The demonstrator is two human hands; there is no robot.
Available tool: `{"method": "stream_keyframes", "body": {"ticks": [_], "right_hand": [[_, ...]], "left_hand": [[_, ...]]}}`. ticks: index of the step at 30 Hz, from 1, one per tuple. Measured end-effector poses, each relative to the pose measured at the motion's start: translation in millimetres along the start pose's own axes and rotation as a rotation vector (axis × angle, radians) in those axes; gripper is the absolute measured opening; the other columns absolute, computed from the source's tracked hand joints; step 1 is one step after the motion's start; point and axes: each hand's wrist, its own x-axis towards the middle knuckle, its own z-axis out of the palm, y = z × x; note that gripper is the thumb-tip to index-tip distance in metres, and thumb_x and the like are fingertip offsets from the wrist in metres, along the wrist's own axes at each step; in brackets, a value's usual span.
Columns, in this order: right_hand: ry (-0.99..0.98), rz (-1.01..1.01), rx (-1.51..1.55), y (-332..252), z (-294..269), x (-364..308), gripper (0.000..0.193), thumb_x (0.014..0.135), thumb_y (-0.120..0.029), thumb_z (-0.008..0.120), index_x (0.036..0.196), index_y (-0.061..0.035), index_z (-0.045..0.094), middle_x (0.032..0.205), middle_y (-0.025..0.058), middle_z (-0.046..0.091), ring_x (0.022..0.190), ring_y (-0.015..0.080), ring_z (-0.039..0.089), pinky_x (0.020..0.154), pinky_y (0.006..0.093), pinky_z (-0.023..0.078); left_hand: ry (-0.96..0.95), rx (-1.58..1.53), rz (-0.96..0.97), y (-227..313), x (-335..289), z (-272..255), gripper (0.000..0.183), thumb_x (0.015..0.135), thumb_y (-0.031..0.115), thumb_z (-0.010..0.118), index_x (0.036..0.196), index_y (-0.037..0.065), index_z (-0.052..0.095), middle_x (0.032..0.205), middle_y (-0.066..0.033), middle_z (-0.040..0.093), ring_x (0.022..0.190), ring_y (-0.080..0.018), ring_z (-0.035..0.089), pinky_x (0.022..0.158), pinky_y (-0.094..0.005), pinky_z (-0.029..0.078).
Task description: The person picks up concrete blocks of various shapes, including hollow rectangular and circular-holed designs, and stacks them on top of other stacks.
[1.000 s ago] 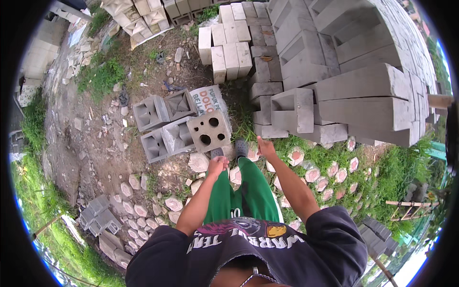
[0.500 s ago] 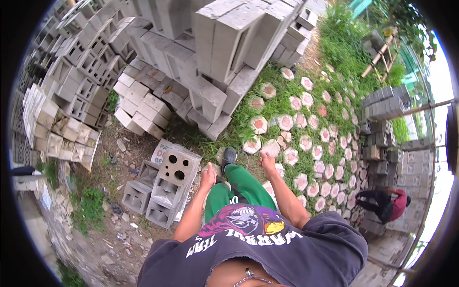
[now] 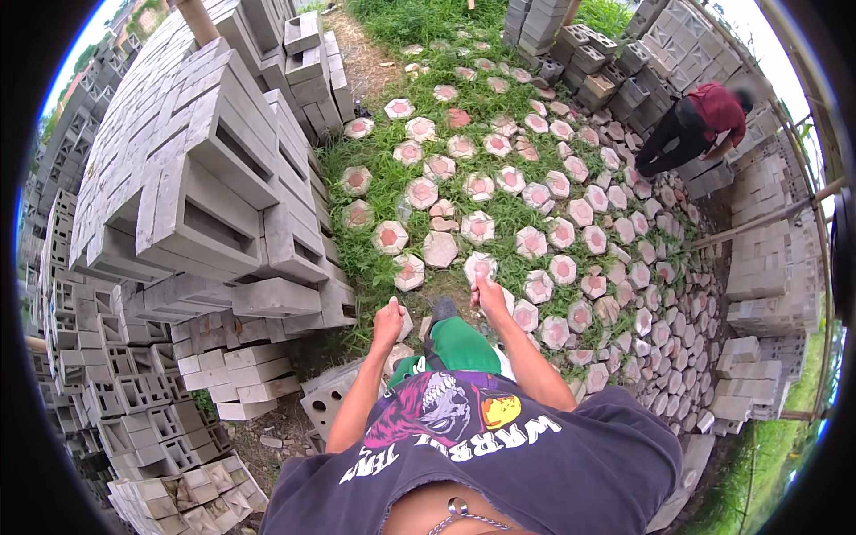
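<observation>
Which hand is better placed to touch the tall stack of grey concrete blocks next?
Probably the left hand: it appears nearer the tall grey concrete block stack, which stands on that side. The right hand is farther across, seen against whitish hexagonal paving stones.

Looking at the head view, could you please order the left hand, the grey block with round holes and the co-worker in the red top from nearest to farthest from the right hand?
1. Left hand: close by, to the left of the right hand.
2. Grey block with round holes: farther off, lower left.
3. Co-worker in the red top: well away, upper right.
</observation>
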Motion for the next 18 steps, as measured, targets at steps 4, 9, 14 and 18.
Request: {"method": "stream_keyframes", "body": {"ticks": [4, 9, 14, 18], "right_hand": [[0.011, 0.038, 0.060, -19.8, -26.0, 12.6, 0.038, 0.099, -0.039, 0.046, 0.088, -0.0036, 0.055, 0.063, 0.0015, 0.051, 0.052, 0.0142, 0.051, 0.051, 0.0299, 0.045], [0.002, -0.012, 0.019, -34.8, -43.8, 50.5, 0.017, 0.093, -0.021, 0.058, 0.094, -0.0044, 0.058, 0.070, 0.0005, 0.058, 0.059, 0.0100, 0.055, 0.053, 0.0247, 0.045], [-0.024, -0.036, 0.064, -55.4, -48.4, 78.1, 0.021, 0.090, -0.023, 0.064, 0.099, -0.0042, 0.061, 0.074, 0.0010, 0.061, 0.060, 0.0079, 0.055, 0.053, 0.0236, 0.043], [-0.007, -0.048, -0.007, -80.5, -49.7, 78.9, 0.028, 0.090, -0.031, 0.064, 0.089, -0.0029, 0.066, 0.071, 0.0008, 0.061, 0.059, 0.0075, 0.054, 0.054, 0.0228, 0.043]], "left_hand": [[-0.126, -0.066, 0.012, 40.3, 22.0, 31.5, 0.041, 0.097, 0.037, 0.044, 0.079, 0.004, 0.061, 0.062, -0.0022, 0.054, 0.056, -0.0105, 0.048, 0.055, -0.0296, 0.038], [-0.176, -0.255, 0.038, 82.9, 43.7, 65.5, 0.014, 0.090, 0.019, 0.063, 0.091, 0.006, 0.057, 0.071, 0.0024, 0.055, 0.056, -0.0037, 0.045, 0.050, -0.0204, 0.037], [-0.153, -0.125, 0.154, 125.6, 76.4, 76.4, 0.020, 0.079, 0.014, 0.072, 0.079, 0.006, 0.054, 0.071, 0.0021, 0.055, 0.063, -0.0053, 0.049, 0.057, -0.0220, 0.041], [-0.159, -0.109, 0.206, 142.8, 98.3, 84.4, 0.030, 0.079, 0.018, 0.075, 0.069, 0.008, 0.048, 0.063, 0.0042, 0.048, 0.057, -0.0051, 0.041, 0.051, -0.0245, 0.035]]}}
